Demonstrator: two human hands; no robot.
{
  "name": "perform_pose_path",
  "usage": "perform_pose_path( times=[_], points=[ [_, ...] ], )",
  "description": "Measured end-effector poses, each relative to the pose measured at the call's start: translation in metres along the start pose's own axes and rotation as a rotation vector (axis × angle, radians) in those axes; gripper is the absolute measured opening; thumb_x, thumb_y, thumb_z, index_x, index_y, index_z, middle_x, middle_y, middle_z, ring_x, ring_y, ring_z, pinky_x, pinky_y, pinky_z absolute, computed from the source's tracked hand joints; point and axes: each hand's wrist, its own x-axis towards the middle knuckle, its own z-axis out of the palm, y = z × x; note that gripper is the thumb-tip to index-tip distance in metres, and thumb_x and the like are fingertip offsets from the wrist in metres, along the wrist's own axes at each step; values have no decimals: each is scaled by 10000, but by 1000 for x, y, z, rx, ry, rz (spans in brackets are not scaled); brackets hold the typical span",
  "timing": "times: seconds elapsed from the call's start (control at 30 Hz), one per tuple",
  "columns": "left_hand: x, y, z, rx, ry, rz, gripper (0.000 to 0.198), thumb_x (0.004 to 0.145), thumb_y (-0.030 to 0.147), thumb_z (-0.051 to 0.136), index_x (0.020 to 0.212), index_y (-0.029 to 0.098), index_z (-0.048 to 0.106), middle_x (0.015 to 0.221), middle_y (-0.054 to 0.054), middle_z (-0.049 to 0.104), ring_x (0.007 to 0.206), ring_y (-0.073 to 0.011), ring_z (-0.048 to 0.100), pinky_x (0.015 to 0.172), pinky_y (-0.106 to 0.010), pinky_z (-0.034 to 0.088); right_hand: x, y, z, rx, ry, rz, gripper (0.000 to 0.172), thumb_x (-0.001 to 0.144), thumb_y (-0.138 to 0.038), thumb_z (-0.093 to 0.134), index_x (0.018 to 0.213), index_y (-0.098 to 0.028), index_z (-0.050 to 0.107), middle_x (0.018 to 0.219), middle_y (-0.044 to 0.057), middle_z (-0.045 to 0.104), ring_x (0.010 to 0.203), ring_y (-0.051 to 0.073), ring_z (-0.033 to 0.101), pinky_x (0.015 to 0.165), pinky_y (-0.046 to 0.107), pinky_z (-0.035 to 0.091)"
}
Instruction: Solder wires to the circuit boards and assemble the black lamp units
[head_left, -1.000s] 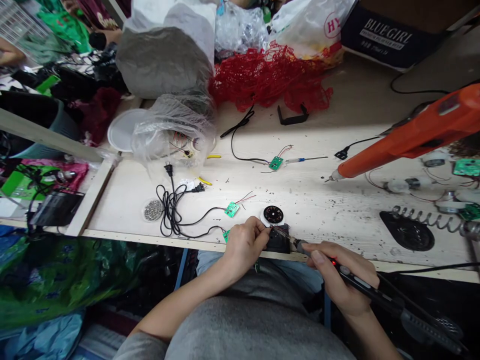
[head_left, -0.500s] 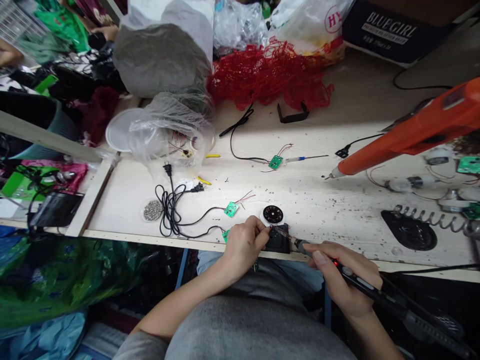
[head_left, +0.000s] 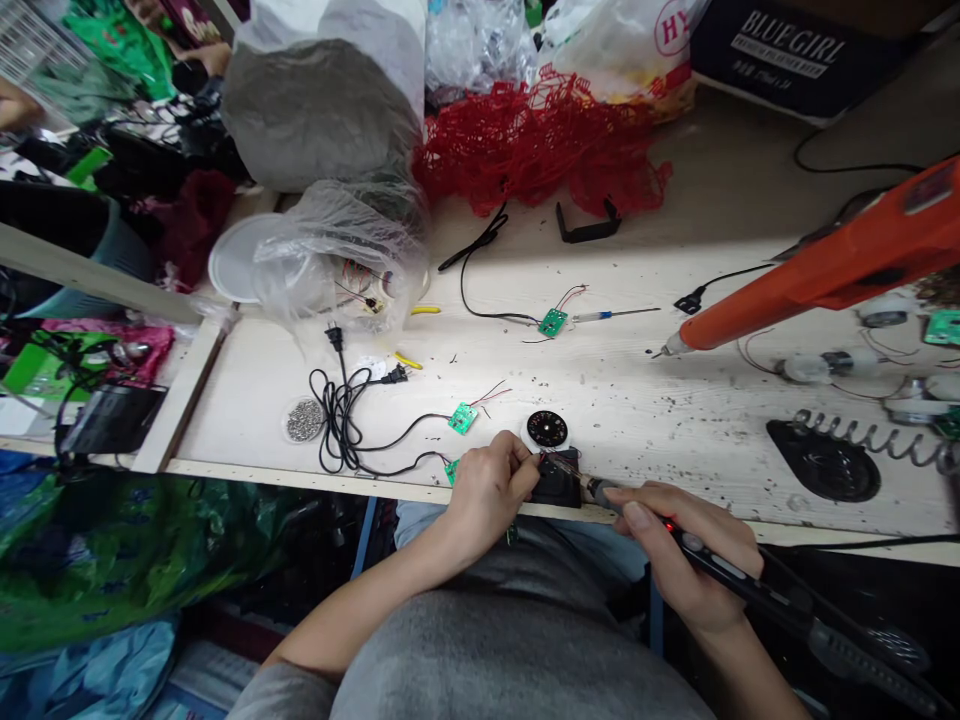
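My right hand (head_left: 694,550) is wrapped round a black soldering iron (head_left: 724,570) with a lit red light. Its tip points left, over a black block (head_left: 557,482) at the table's front edge. My left hand (head_left: 487,490) is pinched at the block's left side, near thin red wires; what lies between the fingertips is too small to make out. Just behind the block is a round part with a black face and white rim (head_left: 547,429). Left of my left hand, a green circuit board (head_left: 463,418) has a black cord, and another board (head_left: 451,471) is partly hidden by that hand.
An orange electric screwdriver (head_left: 810,265) reaches in from the right. Coiled black cords (head_left: 343,425) and a dish of screws (head_left: 304,420) lie left. Behind are red netting (head_left: 532,145), another green board (head_left: 553,322) and a blue-handled tool (head_left: 600,316). A person's hand (head_left: 214,58) shows upper left.
The view has shifted very slightly. Both hands and the soldering iron hold nearly the same positions.
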Motion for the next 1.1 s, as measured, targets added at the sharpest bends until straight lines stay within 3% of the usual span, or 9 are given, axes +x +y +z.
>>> perform_pose_path(
  times=[0.17,0.4,0.6,1.1],
  points=[
    [0,-1,0,-4,-2,5,193,895,233,585,722,219,500,537,50,582,494,-126,511,558,-247,295,0,-4,3,19,26,31,171,932,-158,616,916,-264,750,778,-6,763,633,176,722,657,305,610],
    [0,1,-1,34,-10,-17,204,902,233,591,725,217,492,543,51,587,497,-125,505,565,-251,292,0,1,3,-11,9,-101,180,929,-112,615,966,-243,732,804,-8,764,640,159,721,653,275,605],
    [1,2,0,47,1,-24,186,903,229,589,737,218,505,547,53,587,510,-130,515,568,-252,293,-6,3,-6,-18,34,-35,159,933,-133,625,955,-234,746,851,-1,771,644,164,729,671,291,625],
    [2,-4,2,-15,62,68,193,866,243,611,696,213,526,508,69,526,489,-107,478,546,-231,309,-21,0,-11,-22,134,25,148,960,-172,620,979,-235,753,784,-13,734,545,117,662,509,239,535]
  ],
)
